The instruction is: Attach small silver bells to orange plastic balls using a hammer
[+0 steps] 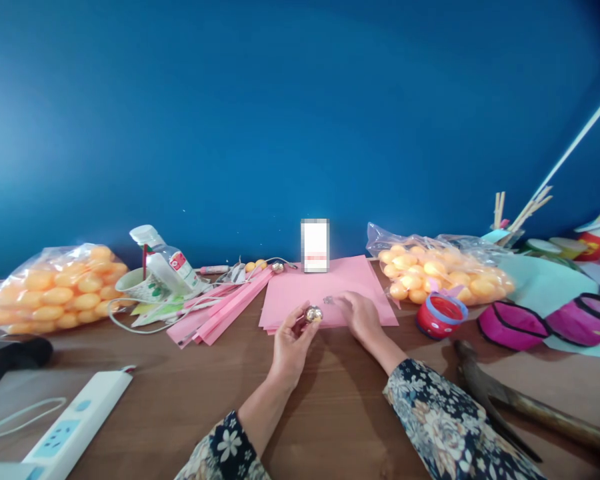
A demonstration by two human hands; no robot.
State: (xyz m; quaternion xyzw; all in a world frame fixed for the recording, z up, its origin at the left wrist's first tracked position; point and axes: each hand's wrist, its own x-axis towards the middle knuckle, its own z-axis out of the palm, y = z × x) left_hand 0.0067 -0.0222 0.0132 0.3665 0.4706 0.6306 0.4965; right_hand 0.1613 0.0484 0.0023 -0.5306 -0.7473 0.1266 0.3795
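My left hand (293, 343) is closed around a small shiny metal ball (313, 314), silver-gold in colour, held between thumb and fingers above the near edge of a pink paper stack (290, 283). To its right, my right hand (363, 317) reaches over the same paper with its fingers slightly bent and apart. Just off its fingertips is a small silvery piece (329, 301), too small to name. Whether the fingertips touch that piece is unclear.
Bags of orange balls stand left (55, 293) and right (435, 270). Pink strips (230, 303), a cup (140, 287) and a bottle (173, 263) are left. A red basket (440, 317), magenta containers (513, 327) and a wooden-handled tool (545, 407) lie right. A power strip (80, 420) is front left.
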